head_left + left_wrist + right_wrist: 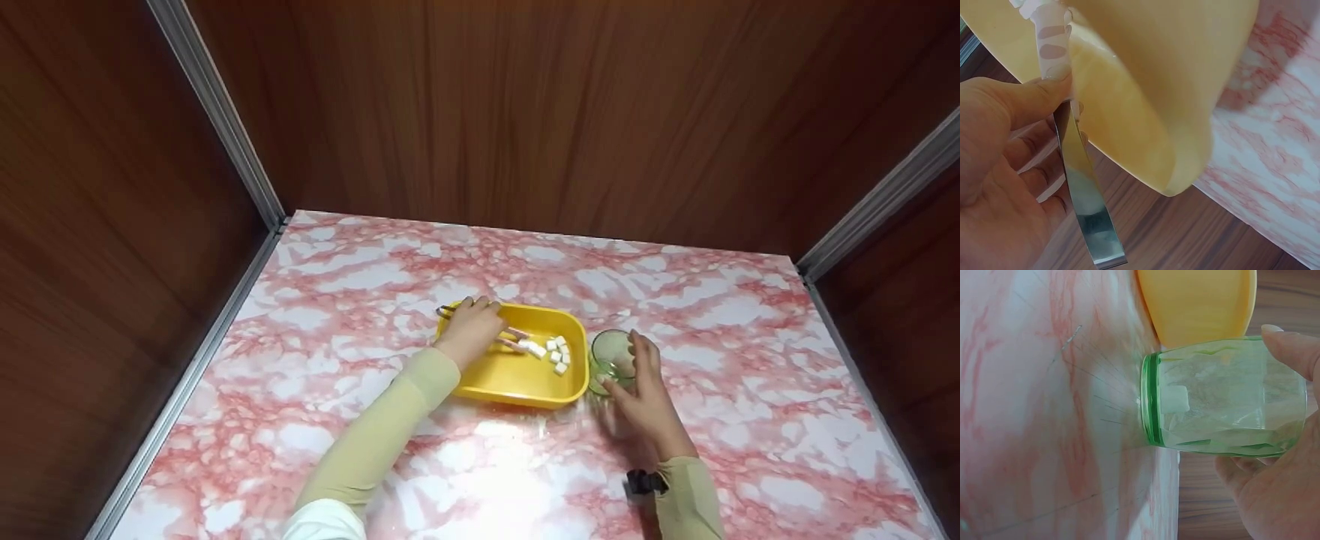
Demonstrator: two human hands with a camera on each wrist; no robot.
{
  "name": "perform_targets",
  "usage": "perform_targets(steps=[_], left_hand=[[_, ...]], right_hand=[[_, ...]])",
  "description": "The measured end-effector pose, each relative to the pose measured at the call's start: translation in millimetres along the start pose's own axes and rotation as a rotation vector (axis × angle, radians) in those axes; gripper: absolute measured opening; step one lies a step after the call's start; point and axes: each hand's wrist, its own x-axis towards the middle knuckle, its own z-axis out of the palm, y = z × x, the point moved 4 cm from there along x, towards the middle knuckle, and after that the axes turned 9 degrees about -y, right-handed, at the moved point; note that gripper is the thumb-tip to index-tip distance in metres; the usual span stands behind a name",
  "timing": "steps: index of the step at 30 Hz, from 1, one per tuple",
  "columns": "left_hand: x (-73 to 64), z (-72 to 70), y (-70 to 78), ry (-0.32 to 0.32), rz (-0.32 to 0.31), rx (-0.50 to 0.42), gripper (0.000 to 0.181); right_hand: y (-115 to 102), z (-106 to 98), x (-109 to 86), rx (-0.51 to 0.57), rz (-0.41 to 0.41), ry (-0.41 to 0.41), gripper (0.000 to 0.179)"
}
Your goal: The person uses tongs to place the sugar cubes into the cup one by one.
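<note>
My left hand reaches over the left side of a yellow tray and pinches a pair of metal tongs with pale, pink-marked arms between thumb and fingers. The tongs' tips point right, right at a few white cubes inside the tray. More white cubes lie loose nearer its right wall. Beside the tray, my right hand holds a clear green drinking glass, thumb on one side and fingers on the other. The glass stands upright, with a white cube at its bottom.
The table has a red-and-white marbled top. Brown wood-grain panels enclose it at the back and sides, with metal strips at the corners. A black strap mount sits on the right wrist.
</note>
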Motion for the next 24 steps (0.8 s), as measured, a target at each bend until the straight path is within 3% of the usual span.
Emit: perform_targets(steps=[10,24], left_hand=[[1.2,0.4,1.1,-0.014,-0.016,-0.004,0.020],[-0.5,-0.5,2.3,0.040,-0.013,-0.027,0.019]], right_hand=[[0.8,-0.3,1.3,0.004,-0.009,0.010,0.087],[1.0,-0.4,0.1,0.002,0.015,0.005,0.087]])
